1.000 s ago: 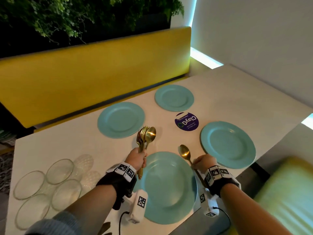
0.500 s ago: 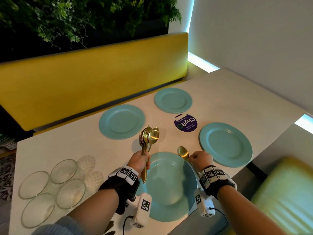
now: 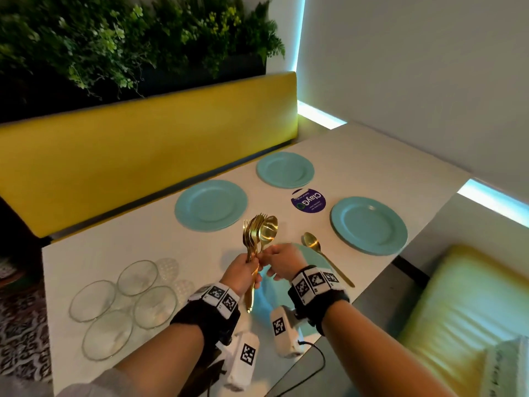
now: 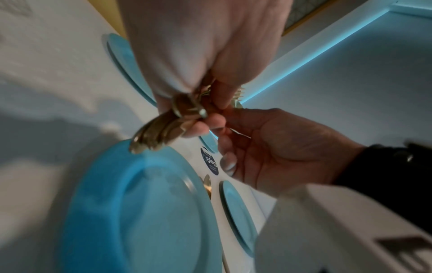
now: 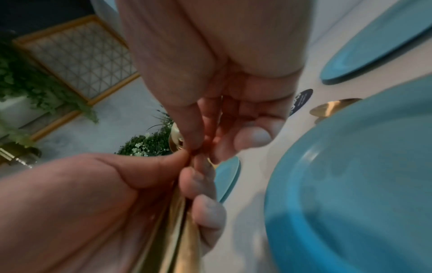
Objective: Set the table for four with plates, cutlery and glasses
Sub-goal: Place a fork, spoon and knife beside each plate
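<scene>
My left hand [image 3: 252,267] grips a bundle of gold forks and spoons [image 3: 262,233] upright above the near teal plate [image 3: 316,262]. My right hand [image 3: 267,259] has come across to the bundle, and its thumb and forefinger pinch one piece just above the left fist [image 5: 203,146]. A single gold spoon [image 3: 312,242] lies on the table along the near plate's right rim. Other teal plates sit at the far left [image 3: 211,204], the far right [image 3: 285,169] and the right [image 3: 368,225]. Several clear glasses [image 3: 123,305] stand grouped at the table's left end.
A round purple sticker [image 3: 308,200] lies between the plates. A yellow bench back [image 3: 143,156] runs along the far edge, with plants above it. A green cushioned seat [image 3: 463,310] is at the near right. A white wall borders the table's right end.
My right hand laid its spoon on the table right of the near plate, let go and moved left to the bundle. The left hand stayed put, still holding the bundle.
</scene>
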### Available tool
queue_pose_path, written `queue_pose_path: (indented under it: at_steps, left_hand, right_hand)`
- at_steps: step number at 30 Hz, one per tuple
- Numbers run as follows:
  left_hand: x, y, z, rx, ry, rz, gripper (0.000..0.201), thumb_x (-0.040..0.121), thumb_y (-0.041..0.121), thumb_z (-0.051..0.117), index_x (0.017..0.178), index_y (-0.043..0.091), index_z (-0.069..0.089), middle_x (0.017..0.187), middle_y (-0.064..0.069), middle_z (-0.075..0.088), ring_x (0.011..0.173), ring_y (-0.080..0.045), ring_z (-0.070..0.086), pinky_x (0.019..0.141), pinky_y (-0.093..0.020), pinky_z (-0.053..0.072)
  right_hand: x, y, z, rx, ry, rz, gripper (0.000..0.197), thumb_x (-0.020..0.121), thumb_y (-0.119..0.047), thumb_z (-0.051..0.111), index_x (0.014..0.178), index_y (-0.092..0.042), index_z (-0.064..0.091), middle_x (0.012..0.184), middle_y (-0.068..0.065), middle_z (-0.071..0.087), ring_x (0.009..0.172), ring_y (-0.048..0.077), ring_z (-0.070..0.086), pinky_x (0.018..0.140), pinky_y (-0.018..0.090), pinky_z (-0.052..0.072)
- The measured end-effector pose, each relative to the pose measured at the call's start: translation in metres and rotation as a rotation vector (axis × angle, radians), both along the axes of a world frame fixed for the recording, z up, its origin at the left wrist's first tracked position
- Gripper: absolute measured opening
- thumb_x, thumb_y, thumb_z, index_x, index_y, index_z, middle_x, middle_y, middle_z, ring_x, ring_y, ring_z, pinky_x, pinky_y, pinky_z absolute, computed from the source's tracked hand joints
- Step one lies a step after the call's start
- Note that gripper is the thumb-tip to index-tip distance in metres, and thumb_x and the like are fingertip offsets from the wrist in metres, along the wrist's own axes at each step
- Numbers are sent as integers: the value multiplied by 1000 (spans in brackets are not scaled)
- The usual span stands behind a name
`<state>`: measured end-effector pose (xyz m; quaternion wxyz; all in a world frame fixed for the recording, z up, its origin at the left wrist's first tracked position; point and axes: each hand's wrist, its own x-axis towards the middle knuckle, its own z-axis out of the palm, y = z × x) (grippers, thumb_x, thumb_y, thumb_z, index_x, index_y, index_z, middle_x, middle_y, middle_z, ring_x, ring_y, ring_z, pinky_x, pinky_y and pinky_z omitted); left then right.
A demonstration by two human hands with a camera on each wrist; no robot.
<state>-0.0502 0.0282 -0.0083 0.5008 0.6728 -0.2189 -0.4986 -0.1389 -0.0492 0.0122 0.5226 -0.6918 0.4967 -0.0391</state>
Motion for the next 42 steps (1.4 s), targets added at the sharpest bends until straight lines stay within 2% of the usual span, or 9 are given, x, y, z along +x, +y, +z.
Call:
queue_pose_path:
  at_steps: [6,12,18,22,24,30,32,39,42]
  left_hand:
    - [-12,1,0,69,-19,1,15,99,10,38,88,10,48,75,-4,54,60,-14,51,51,-24,40]
    - [-5,-59,-8,95,-44,83,26,99,4,35,74,12,38,70,-4,44,52,-14,40,41,-20,33]
    - [-2,-145,-2,116,-34,122,28,98,4,36,71,10,39,64,-6,41,47,-16,36,46,-25,30]
    - [-8,-195,1,125,59,192,25,97,5,38,72,11,39,63,-4,40,44,-12,35,36,-17,29]
    - [-12,-216,0,137,103,217,23,97,5,38,75,12,40,63,-4,41,46,-12,35,37,-18,29]
    - [-23,-258,-4,191,172,241,20,97,8,40,78,11,44,65,-4,44,52,-13,37,49,-24,32]
    - [-24,-267,-8,197,168,241,20,97,8,39,78,11,45,65,-4,45,52,-13,38,50,-24,33]
    - [-26,-283,-15,247,85,178,23,100,12,34,79,11,44,68,-4,46,55,-13,42,52,-22,39]
    - [-28,-286,-17,259,51,167,18,100,14,36,87,8,47,69,-4,47,56,-12,44,53,-22,42]
  right_hand:
    - [-19,4,-6,59,-116,-151,25,92,-16,56,66,-18,57,71,-3,62,53,9,53,49,19,43]
    - [-50,-74,-5,-25,-157,-253,32,92,-12,57,60,-15,53,64,0,60,44,11,48,44,20,42]
    - [-98,-210,-11,-166,108,-261,22,89,-14,59,67,-18,62,83,9,68,54,15,53,51,23,46]
    - [-134,-296,-15,-308,445,-172,21,90,-21,56,97,-8,71,105,14,70,87,27,64,83,37,55]
    - [-150,-332,-18,-376,620,-97,26,92,-22,54,108,-10,70,113,11,69,103,27,64,92,34,52]
    - [-188,-403,-45,-456,922,29,28,94,-27,51,106,-12,71,110,6,70,102,22,65,80,24,50]
    - [-197,-416,-57,-442,956,38,26,92,-25,52,103,-11,71,105,7,70,98,23,66,75,24,49]
    - [-205,-432,-87,-441,970,101,29,95,-31,47,111,-19,67,115,3,68,107,21,64,90,24,51]
    - [-203,-438,-94,-418,936,53,32,96,-33,44,106,-15,69,108,6,69,101,23,64,80,23,49]
